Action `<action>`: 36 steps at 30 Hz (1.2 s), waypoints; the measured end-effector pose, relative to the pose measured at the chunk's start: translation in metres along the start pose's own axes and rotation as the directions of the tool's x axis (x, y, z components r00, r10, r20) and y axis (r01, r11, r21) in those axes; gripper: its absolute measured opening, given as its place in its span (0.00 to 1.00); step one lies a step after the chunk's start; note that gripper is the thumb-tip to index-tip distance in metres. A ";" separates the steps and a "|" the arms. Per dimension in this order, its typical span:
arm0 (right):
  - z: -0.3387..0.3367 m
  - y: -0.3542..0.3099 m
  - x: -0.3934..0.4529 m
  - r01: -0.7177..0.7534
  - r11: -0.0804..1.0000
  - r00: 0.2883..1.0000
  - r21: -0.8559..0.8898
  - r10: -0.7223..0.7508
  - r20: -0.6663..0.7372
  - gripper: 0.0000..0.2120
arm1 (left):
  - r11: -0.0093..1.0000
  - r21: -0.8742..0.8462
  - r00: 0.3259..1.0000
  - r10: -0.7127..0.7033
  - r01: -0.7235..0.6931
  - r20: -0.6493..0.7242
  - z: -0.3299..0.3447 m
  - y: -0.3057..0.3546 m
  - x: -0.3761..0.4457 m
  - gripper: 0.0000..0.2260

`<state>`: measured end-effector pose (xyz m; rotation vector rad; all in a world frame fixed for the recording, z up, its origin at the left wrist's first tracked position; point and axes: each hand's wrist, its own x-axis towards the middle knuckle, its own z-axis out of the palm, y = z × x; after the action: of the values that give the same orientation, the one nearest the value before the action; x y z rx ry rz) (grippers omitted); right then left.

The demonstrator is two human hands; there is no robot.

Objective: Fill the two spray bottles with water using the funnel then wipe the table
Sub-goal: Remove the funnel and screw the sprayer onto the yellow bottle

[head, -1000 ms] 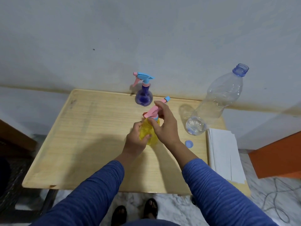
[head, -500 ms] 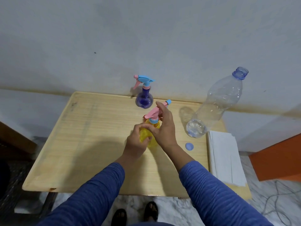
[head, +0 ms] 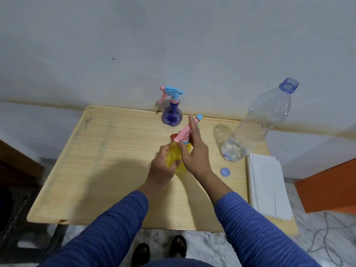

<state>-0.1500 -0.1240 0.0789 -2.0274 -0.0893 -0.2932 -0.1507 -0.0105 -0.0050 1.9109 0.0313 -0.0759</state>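
A yellow spray bottle [head: 176,158] with a pink trigger head [head: 185,132] stands on the middle of the wooden table [head: 107,160]. My left hand [head: 160,167] grips its yellow body from the left. My right hand [head: 195,151] holds the head at the neck, thumb on the collar, forefinger stretched up along the pink top. A purple spray bottle [head: 172,115] with a blue and pink head stands upright behind it near the wall, untouched. No funnel shows in the head view.
A large clear plastic bottle [head: 258,122], uncapped and nearly empty, stands at the right rear of the table. Its blue cap [head: 225,172] lies nearby. A stack of white paper sheets [head: 266,185] lies along the right edge. An orange object [head: 327,186] sits right of the table.
My right hand has turned on the yellow bottle's head: its forefinger now stretches up along the pink top. The left hand keeps its grip on the body.
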 end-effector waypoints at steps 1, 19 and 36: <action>0.002 -0.001 0.001 -0.006 1.000 0.999 0.007 0.006 -0.033 0.36 | 1.000 0.001 1.000 0.004 -0.004 0.000 0.000 0.000 0.000 0.26; 0.006 -0.007 0.000 -0.050 0.999 0.994 0.020 0.051 -0.092 0.37 | 1.000 -0.007 0.999 0.031 -0.031 0.014 -0.001 -0.002 0.003 0.24; -0.003 0.002 0.024 -0.018 1.000 0.999 0.014 0.019 -0.027 0.44 | 0.996 0.073 0.998 0.050 -0.052 0.023 -0.007 -0.004 -0.018 0.29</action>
<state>-0.1272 -0.1290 0.0839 -2.0089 -0.0551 -0.3080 -0.1685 -0.0022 -0.0050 1.9828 -0.0351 -0.0633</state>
